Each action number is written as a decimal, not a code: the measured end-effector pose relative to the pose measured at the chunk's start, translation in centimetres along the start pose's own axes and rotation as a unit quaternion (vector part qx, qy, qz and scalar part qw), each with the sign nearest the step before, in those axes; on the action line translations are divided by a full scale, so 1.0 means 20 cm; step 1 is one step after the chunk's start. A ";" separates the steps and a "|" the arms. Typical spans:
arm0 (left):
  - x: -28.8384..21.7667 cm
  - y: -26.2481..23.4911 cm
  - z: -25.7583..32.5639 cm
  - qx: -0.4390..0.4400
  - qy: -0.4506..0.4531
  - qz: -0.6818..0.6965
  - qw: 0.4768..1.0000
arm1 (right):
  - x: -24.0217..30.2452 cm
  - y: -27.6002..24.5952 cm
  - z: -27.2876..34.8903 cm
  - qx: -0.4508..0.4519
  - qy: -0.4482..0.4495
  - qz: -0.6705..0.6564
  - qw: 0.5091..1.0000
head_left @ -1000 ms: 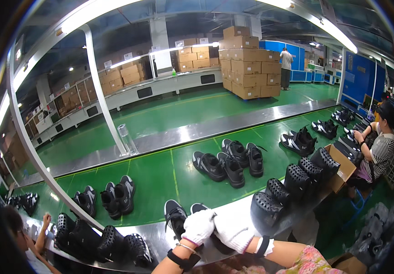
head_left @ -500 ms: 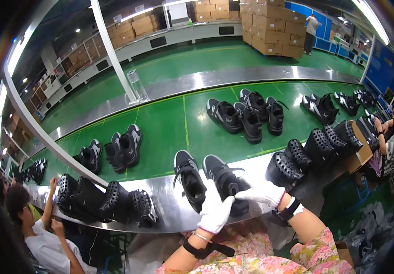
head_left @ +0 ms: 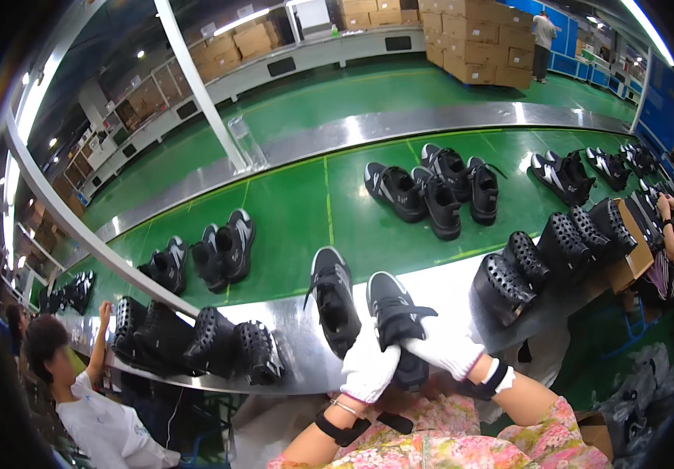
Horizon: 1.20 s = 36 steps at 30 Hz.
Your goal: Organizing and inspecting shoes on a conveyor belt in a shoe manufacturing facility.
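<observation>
Head view: one dark trainer [head_left: 391,301], at the near edge of the shiny metal counter [head_left: 452,301], toe pointing away toward the green surface [head_left: 290,234]. Left hand [head_left: 372,367], white-gloved, drawn in at the left of the shoe's opening; right hand [head_left: 448,349], likewise gloved, closed in from the right, the two nearly meeting over the collar and holding it between them. Fingertips partly covered; firmness of grip cannot be told. Handling, as judged: collar best spread evenly from both sides, shoe kept straight, heel supported so that the back does not fold inward, loose strip kept clear of the thumbs. Appearance: black and charcoal upper, pale band around the toe, dark strip (lace or strap, uncertain) jutting right across the throat; heel largely masked by the gloves. Companion trainer [head_left: 332,293], one item, just beside on the left, untouched, laces on, opening toward the wearer. Adjacent stock: black perforated forms, standing in a left group [head_left: 210,338] and a right group [head_left: 506,288].
</observation>
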<state>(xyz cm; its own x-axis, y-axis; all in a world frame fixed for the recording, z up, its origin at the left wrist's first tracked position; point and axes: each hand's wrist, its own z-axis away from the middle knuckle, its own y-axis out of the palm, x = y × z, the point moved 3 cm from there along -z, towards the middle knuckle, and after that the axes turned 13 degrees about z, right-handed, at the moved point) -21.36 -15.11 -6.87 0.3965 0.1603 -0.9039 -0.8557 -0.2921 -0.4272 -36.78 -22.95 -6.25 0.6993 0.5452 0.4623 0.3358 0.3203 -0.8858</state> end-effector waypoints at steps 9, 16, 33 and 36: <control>0.00 -0.01 0.00 -0.034 0.062 -0.032 0.997 | 0.26 -0.20 0.05 -0.162 -0.227 0.181 0.943; -0.11 -0.11 0.11 -0.072 0.344 -0.078 0.933 | -0.02 -0.26 0.29 -0.311 -0.005 -0.117 0.943; -0.02 -0.05 0.02 -0.110 0.365 -0.094 0.920 | -0.08 0.06 0.20 0.014 0.198 -0.574 0.794; -0.03 -0.03 0.01 -0.114 0.358 -0.091 0.922 | -0.11 0.14 0.24 0.048 0.181 -0.518 0.835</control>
<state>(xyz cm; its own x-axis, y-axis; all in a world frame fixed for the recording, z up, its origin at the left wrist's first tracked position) -21.10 -14.87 -6.00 0.7148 -0.4132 -0.5642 -0.6932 -0.5251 -0.4937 -40.36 -19.50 -9.46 0.2157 -0.3261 0.9204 0.8386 0.5447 -0.0036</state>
